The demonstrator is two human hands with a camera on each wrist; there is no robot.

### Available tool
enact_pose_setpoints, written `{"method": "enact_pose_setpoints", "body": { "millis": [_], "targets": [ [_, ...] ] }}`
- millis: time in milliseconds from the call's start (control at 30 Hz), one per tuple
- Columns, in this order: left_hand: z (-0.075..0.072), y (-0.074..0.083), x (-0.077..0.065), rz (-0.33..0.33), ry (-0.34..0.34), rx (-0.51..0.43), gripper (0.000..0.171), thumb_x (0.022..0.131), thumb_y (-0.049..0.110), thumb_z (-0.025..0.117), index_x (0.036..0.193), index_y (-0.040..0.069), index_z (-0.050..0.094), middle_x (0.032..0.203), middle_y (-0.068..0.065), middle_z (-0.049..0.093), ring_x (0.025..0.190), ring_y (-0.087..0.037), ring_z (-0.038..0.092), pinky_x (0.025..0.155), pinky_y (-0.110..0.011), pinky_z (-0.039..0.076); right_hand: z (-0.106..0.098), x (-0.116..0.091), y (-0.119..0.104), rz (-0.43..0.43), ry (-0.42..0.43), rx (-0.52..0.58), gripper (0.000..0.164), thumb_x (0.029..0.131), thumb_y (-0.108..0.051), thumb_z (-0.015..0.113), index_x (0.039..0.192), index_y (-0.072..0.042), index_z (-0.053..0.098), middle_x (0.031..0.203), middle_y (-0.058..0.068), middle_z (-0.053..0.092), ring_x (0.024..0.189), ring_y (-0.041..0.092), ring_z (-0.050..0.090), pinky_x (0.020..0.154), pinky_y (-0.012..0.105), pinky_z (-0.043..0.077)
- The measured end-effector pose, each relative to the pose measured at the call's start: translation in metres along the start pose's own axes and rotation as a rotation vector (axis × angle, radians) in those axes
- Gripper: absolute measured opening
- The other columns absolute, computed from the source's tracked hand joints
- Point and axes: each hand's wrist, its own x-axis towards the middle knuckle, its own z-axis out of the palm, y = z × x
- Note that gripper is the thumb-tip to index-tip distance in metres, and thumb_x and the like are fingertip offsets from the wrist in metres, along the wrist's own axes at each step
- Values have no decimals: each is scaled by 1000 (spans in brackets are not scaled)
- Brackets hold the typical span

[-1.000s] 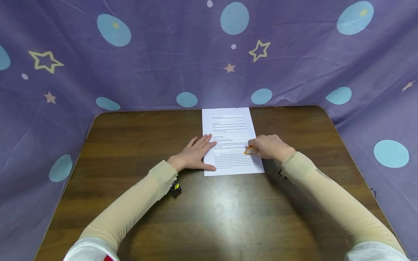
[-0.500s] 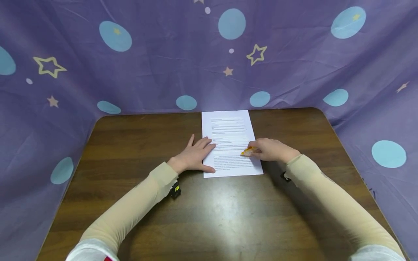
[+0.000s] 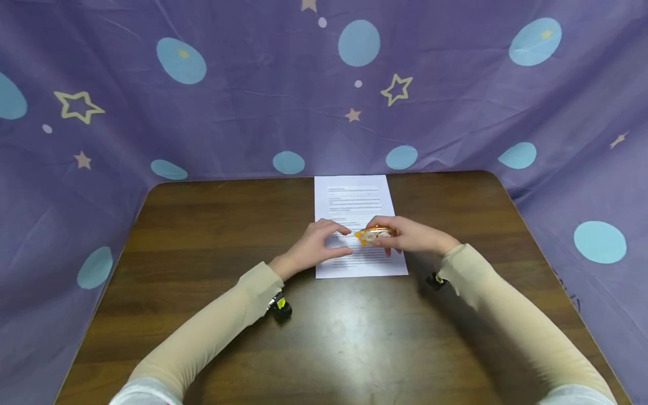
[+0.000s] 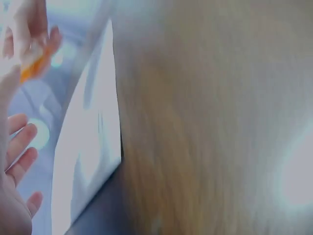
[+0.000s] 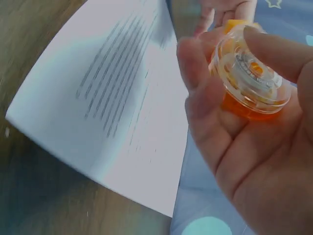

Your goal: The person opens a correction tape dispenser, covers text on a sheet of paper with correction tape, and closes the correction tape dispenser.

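My right hand holds an orange-and-clear correction tape dispenser above a printed sheet of paper. Its orange tip points left. In the right wrist view, the thumb lies across the clear round case and the fingers wrap under it. My left hand hovers over the sheet's left side, thumb and fingers spread apart, fingertips just short of the tip. Blurred in the left wrist view, the orange part shows beside the sheet.
The sheet lies on a brown wooden table, its far edge at the table's back. A purple curtain with stars and blue dots surrounds the back and sides. A dark wrist device hangs under the left sleeve.
My right hand has lifted the correction tape off the sheet and turned it leftward into clearer view. My left hand has left its flat press on the paper's left edge and moved right, toward the tip.
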Motion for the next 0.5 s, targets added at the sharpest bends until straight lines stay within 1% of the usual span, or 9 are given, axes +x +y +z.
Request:
{"method": "enact_pose_setpoints", "body": {
  "millis": [67, 167, 267, 333, 400, 500],
  "targets": [
    [5, 7, 2, -1, 23, -116, 38, 88, 27, 86, 116, 5, 74, 114, -7, 75, 114, -26, 64, 104, -49, 46, 2, 1, -2, -24, -13, 47, 22, 105, -17, 65, 126, -10, 60, 103, 26, 66, 75, 45, 68, 59, 43, 54],
    [11, 14, 3, -33, 18, -222, 28, 90, 22, 84, 112, 6, 75, 110, -6, 76, 111, -23, 67, 103, -44, 49, 4, 4, -3, -39, -31, 82, 23, 105, -15, 64, 127, -9, 57, 106, 28, 65, 78, 45, 68, 62, 48, 56],
    [14, 17, 3, -81, 11, -275, 21, 92, 21, 82, 109, 10, 76, 109, -3, 76, 110, -19, 68, 102, -41, 50, 6, 7, -4, -32, -40, 76, 24, 105, -15, 64, 127, -10, 56, 108, 26, 65, 80, 43, 70, 64, 48, 57],
    [16, 19, 3, -99, 18, -299, 18, 93, 21, 82, 107, 10, 76, 107, -3, 77, 108, -18, 69, 100, -41, 52, 7, 8, -5, -31, -40, 68, 24, 105, -15, 64, 127, -9, 57, 108, 26, 65, 81, 43, 70, 65, 49, 57],
    [17, 20, 3, -101, 30, -312, 17, 92, 20, 82, 104, 9, 76, 105, -3, 77, 105, -18, 69, 97, -42, 53, 7, 9, -6, -41, -41, 65, 25, 105, -14, 65, 127, -9, 57, 108, 25, 66, 82, 43, 70, 67, 49, 58],
    [17, 21, 3, -82, 55, -321, 15, 92, 18, 82, 102, 8, 76, 103, -4, 77, 101, -18, 69, 95, -44, 54, 8, 11, -7, -75, -47, 67, 25, 104, -12, 65, 127, -7, 57, 104, 24, 68, 85, 46, 68, 70, 45, 58]
  ]
}}
